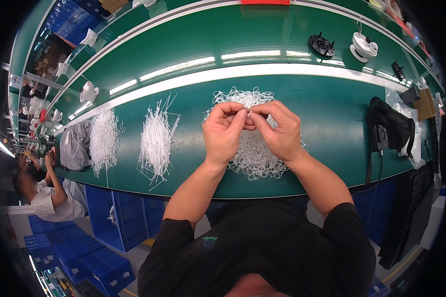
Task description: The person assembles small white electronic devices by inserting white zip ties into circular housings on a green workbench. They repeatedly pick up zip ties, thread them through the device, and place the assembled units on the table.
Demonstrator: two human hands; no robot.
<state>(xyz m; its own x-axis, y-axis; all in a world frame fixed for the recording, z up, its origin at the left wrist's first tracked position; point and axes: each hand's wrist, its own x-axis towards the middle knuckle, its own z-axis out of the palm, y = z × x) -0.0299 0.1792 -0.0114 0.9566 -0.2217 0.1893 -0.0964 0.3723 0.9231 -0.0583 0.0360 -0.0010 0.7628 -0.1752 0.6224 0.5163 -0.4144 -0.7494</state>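
My left hand (225, 129) and my right hand (278, 129) meet above a heap of looped white cable ties (255, 158) on the green bench (332, 128). Both pinch one thin white cable tie (248, 113) between thumbs and fingertips, close together. To the left lies a bundle of straight white cable ties (156, 141), and further left a second, denser white pile (104, 141). The part of the heap under my hands is hidden.
A grey plastic bag (74, 146) lies at the bench's left end. A black bag with a strap (389, 128) sits at the right. On the conveyor beyond are a black round part (322, 45) and white fan-like parts (364, 47). Another person (47, 195) sits at far left.
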